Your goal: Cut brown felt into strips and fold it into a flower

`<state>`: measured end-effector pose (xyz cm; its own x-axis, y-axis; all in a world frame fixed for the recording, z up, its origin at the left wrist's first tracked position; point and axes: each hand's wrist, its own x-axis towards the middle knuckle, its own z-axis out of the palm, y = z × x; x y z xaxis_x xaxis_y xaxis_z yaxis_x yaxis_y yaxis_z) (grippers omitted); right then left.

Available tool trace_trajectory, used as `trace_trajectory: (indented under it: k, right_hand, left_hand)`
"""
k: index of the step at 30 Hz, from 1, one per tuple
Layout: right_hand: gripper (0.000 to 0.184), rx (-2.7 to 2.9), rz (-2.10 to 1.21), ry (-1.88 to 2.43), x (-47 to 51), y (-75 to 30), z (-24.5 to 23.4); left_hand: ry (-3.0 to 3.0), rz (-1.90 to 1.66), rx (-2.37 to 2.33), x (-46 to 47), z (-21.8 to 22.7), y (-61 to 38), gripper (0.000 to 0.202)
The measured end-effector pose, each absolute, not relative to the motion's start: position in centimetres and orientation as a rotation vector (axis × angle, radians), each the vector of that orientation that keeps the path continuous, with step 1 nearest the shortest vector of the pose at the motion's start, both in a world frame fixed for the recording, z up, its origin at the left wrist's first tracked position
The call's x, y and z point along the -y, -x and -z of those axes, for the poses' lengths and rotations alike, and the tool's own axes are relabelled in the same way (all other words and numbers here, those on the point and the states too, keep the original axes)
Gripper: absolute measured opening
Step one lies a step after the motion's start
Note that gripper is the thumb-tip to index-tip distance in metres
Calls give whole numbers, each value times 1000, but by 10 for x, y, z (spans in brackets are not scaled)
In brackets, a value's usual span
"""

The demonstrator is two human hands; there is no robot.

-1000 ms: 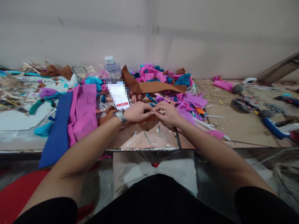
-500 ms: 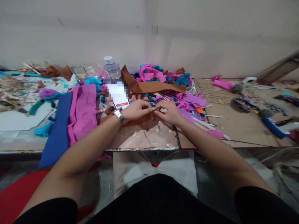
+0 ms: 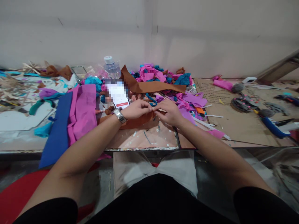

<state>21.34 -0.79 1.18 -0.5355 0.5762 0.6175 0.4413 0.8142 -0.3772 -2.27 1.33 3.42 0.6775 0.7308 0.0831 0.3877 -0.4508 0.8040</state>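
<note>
My left hand (image 3: pixel 136 110), with a metal watch on its wrist, and my right hand (image 3: pixel 168 112) meet fingertip to fingertip over the table's middle. Both pinch the top edge of a brown crepe paper strip (image 3: pixel 137 121), which hangs a little above the worn work board (image 3: pixel 149 138). A phone (image 3: pixel 118 95) with a lit screen lies just behind my left hand. A longer brown paper strip (image 3: pixel 149 86) lies farther back.
Folded pink paper (image 3: pixel 83 110) and blue paper (image 3: pixel 57 130) lie at the left. Pink, purple and teal scraps (image 3: pixel 163 76) pile behind, beside a water bottle (image 3: pixel 111 67). Glue guns (image 3: pixel 275 126) and tools rest on cardboard at the right.
Both hands have lifted slightly off the board, raising the brown strip with them; more of the strip now shows beneath my left hand.
</note>
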Motion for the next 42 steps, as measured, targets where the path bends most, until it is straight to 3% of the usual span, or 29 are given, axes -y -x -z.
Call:
trace_trajectory:
  k: [9,22,32,42]
  right_hand:
    - [6,2185,-197,723,10,-211,-15]
    - [7,2140,-417,752,10,-208,-15]
    - [10,2172,-404,737,7,-210,-12]
    - [9,2119,-599,797,3,-211,-12]
  left_hand:
    - [-2151,-584,-834,-7,-38,19,34]
    - [-2453,-640,-905,3,-43,16,25]
    - [-2668,-602,-887,2,-40,15,26]
    - [-2872,-626,-897,5,-33,13,29]
